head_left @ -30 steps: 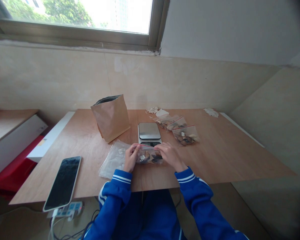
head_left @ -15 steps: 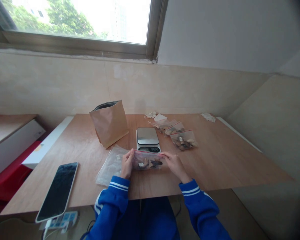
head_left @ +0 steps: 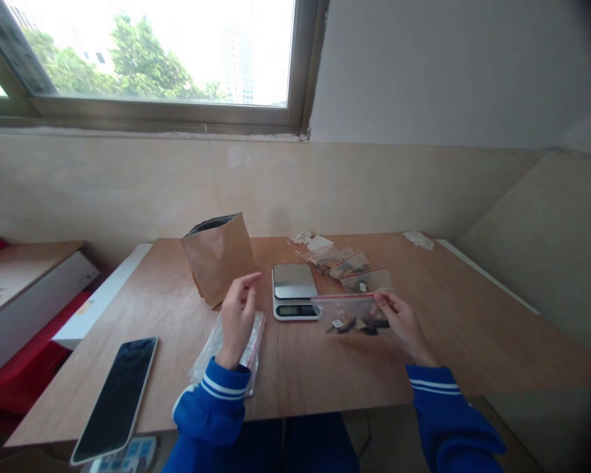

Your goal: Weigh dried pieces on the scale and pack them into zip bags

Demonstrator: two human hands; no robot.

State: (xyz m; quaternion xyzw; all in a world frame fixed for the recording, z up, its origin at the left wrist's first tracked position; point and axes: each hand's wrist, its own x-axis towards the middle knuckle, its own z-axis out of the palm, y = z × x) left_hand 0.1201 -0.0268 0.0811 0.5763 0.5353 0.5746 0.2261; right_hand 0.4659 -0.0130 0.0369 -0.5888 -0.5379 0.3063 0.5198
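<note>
My right hand pinches the right end of a red-topped zip bag, held up to the right of the scale. Dark dried pieces and a small white label show through its clear plastic. My left hand is raised with nothing in it, thumb and fingers apart, over a stack of clear zip bags. Between my hands stands a white kitchen scale with a bare metal plate. Several filled zip bags lie behind the held one, which partly covers the nearest.
A brown paper bag stands at the back left, its top gaping. A large phone lies at the front left edge, above a power strip. White scraps and a crumpled white piece lie along the back.
My left hand has let go of the filled zip bag and moved left. My right hand has carried the bag rightward, off the scale's front. The view has tilted up slightly.
</note>
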